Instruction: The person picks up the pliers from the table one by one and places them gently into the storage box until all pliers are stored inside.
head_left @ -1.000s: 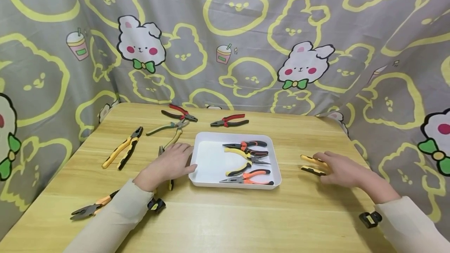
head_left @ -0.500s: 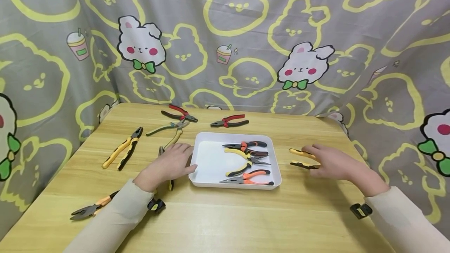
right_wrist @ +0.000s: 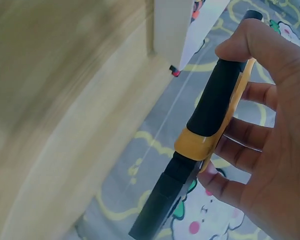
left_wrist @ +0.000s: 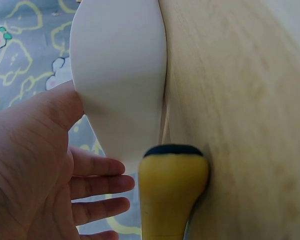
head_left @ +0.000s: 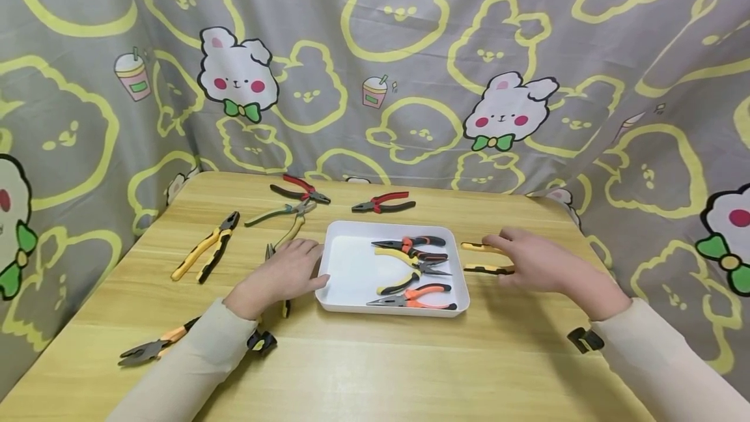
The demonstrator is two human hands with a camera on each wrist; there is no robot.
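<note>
My left hand (head_left: 286,273) rests at the left end of a white tray (head_left: 351,269), its thumb over the rim and its fingers extended along the edge. Three pairs of long-nose pliers lie in the tray's right half: one black and orange (head_left: 430,239), one yellow and black (head_left: 398,254), one orange (head_left: 423,291). Just right of the tray, my right hand (head_left: 540,262) holds yellow-and-black pliers (right_wrist: 207,110), handles pointing toward the tray. In the right wrist view, its thumb presses the dark grip while fingers bend behind; the dark jaws point away from the tray.
Red-and-black pliers (head_left: 383,202) lie behind the tray, with another red pair (head_left: 301,189) and green-handled pliers (head_left: 281,212) to their left. Yellow-black pliers (head_left: 206,246) and orange-handled pliers (head_left: 155,347) lie farther left. A yellow handle (left_wrist: 172,195) sits below the left hand. Patterned curtain surrounds the wooden table.
My right hand has moved left with the yellow-and-black pliers, bringing their handles up to the tray's right side. My left hand and the tray have stayed in place.
</note>
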